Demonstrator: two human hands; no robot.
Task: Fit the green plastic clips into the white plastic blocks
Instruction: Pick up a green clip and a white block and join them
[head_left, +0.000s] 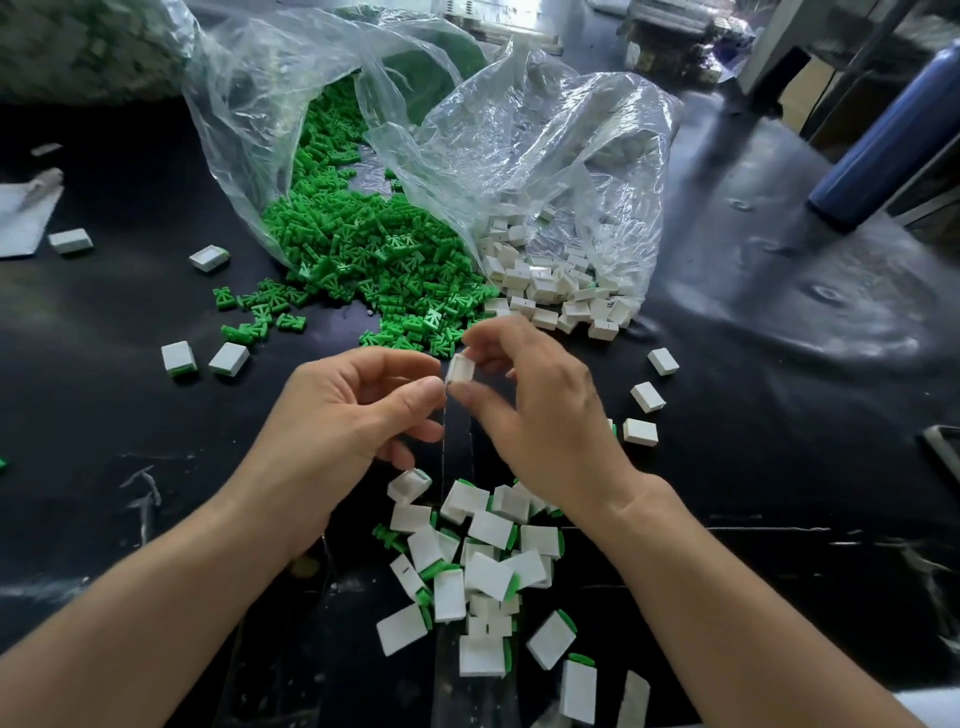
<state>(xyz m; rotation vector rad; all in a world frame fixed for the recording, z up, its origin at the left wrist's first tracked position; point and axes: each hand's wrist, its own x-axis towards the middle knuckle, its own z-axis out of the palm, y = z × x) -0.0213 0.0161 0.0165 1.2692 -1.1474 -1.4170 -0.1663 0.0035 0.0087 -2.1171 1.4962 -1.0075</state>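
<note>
My right hand (540, 410) pinches a small white block (460, 369) between thumb and fingers, above the dark table. My left hand (353, 410) sits just left of it, its thumb tip touching the block's lower left edge, fingers curled; I cannot see a clip in it. Green clips (363, 244) spill in a large heap from a clear bag. White blocks (550, 286) spill from a second clear bag to the right. Below my hands lies a pile of white blocks with green clips fitted (478, 566).
The black table (130, 415) carries loose white blocks at left (179, 357) and right (647, 397). Both clear plastic bags (519, 130) fill the back centre. A dark blue cylinder (878, 140) leans at the far right. A grey paper (21, 218) lies at the left edge.
</note>
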